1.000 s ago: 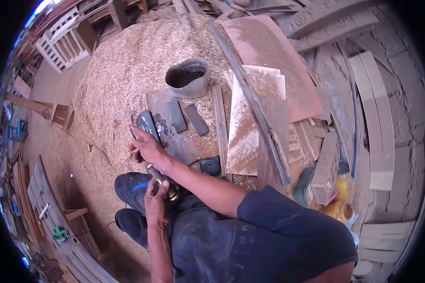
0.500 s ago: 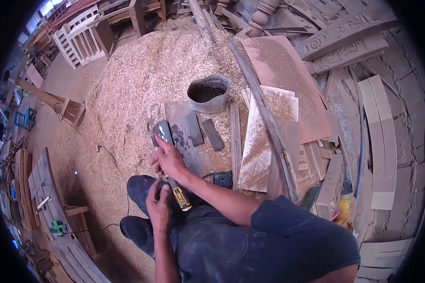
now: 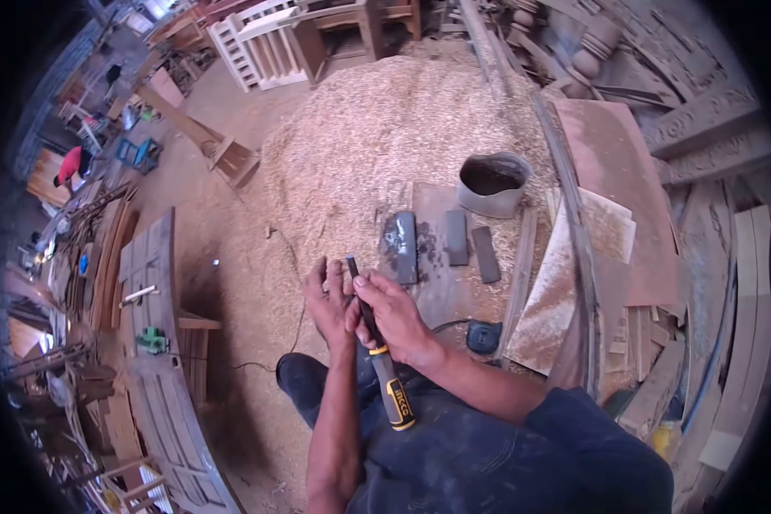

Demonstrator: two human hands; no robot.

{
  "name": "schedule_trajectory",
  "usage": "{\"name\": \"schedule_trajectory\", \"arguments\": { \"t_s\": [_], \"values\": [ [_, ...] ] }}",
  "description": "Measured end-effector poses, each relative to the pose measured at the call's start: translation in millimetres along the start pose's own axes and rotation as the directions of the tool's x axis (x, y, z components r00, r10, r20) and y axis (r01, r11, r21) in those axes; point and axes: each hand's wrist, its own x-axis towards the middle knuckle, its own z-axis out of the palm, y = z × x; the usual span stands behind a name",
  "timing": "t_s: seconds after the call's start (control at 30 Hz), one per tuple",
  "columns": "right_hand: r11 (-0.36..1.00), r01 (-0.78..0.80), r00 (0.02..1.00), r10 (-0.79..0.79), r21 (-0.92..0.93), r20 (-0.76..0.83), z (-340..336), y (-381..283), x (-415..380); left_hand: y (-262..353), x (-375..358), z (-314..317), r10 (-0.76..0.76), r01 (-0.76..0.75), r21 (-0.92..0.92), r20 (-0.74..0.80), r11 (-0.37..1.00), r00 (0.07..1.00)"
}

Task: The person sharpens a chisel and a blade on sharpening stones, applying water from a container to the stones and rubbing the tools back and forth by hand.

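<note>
Holding a chisel [image 3: 395, 394] with bare fingers close to its tip

In the head view, the chisel is low in the middle of the frame, blade up and handle down over the lap. The right hand [image 3: 390, 317] pinches the dark metal. The left hand [image 3: 325, 304] is mostly open beside it; I can't tell if it touches.

A finger could get a cut if the metal slid, as the tip looks sharp and skin is so near. The chisel could also drop, since no hand is around the handle.

Half a second ago, the left hand held the chisel and the right hand pointed past it. Now the right hand has it, and the tip shows. The bucket [image 3: 493, 204] and wet block [image 3: 405, 248] sit farther right in the frame, because the view has turned.
</note>
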Motion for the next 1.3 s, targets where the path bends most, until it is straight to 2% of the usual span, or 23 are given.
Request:
{"name": "schedule_trajectory", "arguments": {
  "t_s": [0.13, 0.23, 0.27, 0.37, 0.7, 0.83, 0.93, 1.1, 1.2, 1.3],
  "values": [
    [1.0, -0.012, 0.999, 0.013, -0.014, 0.053, 10, 10, -3, 9, -5, 0, 0.029, -0.029, 0.0, -0.03, 1.0, 0.999],
    [1.0, -0.007, 0.998, 0.009, -0.022, 0.068, 14, 16, -5, 9, -4, -3, 0.132, -0.131, 0.025, -0.027, 0.991, 0.991],
    [1.0, -0.005, 0.998, 0.007, -0.029, 0.07, 15, 18, -5, 10, -3, -2, 0.087, -0.086, 0.025, -0.033, 0.996, 0.996],
    [0.999, 0.0, 0.998, 0.003, -0.044, 0.071, 17, 21, -4, 27, -7, -2, 0.075, -0.078, -0.029, -0.091, 0.997, 0.993],
    [0.999, 0.014, 0.998, -0.011, -0.041, 0.067, 22, 27, -1, 20, -8, -7, 0.118, -0.12, -0.012, -0.081, 0.993, 0.99],
    [1.0, -0.019, 1.0, 0.019, -0.013, -0.011, 21, 32, 1, 16, -10, -6, 0.145, -0.145, 0.008, -0.08, 0.989, 0.986],
    [0.998, 0.041, 0.999, -0.042, -0.044, -0.003, 18, 40, 5, 15, -18, -8, 0.152, -0.152, 0.01, -0.076, 0.988, 0.985],
    [0.999, 0.021, 0.999, -0.02, -0.03, 0.041, 14, 39, 4, 15, -21, -13, 0.154, -0.153, 0.024, -0.082, 0.988, 0.985],
    [0.999, 0.017, 1.0, -0.017, -0.046, 0.012, 11, 42, 6, 15, -25, -16, 0.161, -0.159, 0.03, -0.08, 0.987, 0.984],
    [0.997, 0.06, 0.997, -0.057, -0.055, 0.06, 10, 45, 7, 14, -34, -17, 0.177, -0.175, 0.039, -0.073, 0.984, 0.981]
  ]
}}
